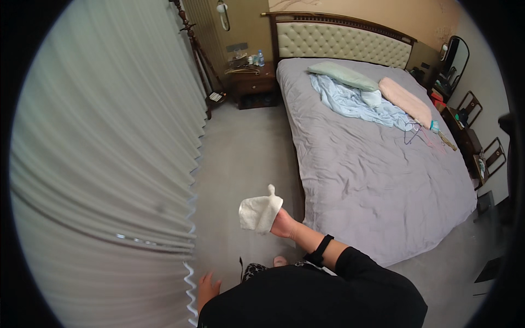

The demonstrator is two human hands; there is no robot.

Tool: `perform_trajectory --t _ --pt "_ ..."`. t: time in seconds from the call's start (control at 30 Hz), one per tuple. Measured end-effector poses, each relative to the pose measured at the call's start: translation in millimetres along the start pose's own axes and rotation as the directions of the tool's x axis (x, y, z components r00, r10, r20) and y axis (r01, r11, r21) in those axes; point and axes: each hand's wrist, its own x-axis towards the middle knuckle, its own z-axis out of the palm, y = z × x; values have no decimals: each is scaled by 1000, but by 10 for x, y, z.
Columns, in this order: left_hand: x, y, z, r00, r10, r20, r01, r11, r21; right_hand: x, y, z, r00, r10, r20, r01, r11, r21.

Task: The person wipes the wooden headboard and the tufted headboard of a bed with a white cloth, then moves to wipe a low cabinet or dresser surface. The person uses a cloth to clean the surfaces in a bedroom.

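Note:
A white cloth cleaning mitt (259, 213) is worn on my right hand (284, 223), held out over the floor left of the bed's foot. Its thumb part stands up, apart from the broad flat part. The mitt hides my fingers, and only the heel of the hand and the wrist show bare. At the lower left, my left hand (209, 286) hangs low beside the hem of the pale grey curtain (123, 172). Its fingers are apart and nothing shows in it. Whether that hand touches the curtain, I cannot tell.
Right of me stands the bed (369, 184), with pillows (344, 76), a light blue cloth (348, 98) and clothes hangers (412, 133) on it. A wooden nightstand (254, 84) and a dark coat stand (197, 49) are ahead. Grey floor (246, 151) runs between curtain and bed.

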Motion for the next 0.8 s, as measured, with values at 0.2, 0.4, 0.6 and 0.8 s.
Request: perform_trajectory --t 0.2,0.4,0.6,0.8 --pt "1468 -201 88 981 -87 171 102 992 -81 883 -388 -464 999 -19 -32 20 1000 13" --pt "3358 -13 -496 976 158 152 -180 973 143 1865 -903 -960 993 -88 -74 94 992 80" --pt "5512 1701 -1327 926 333 178 -368 902 226 2515 -2061 -1096 951 -257 -173 249 966 -68" --pt "6853 3899 -1477 810 520 271 -579 780 236 2796 -2747 -1846 844 -455 -285 449 889 -91"
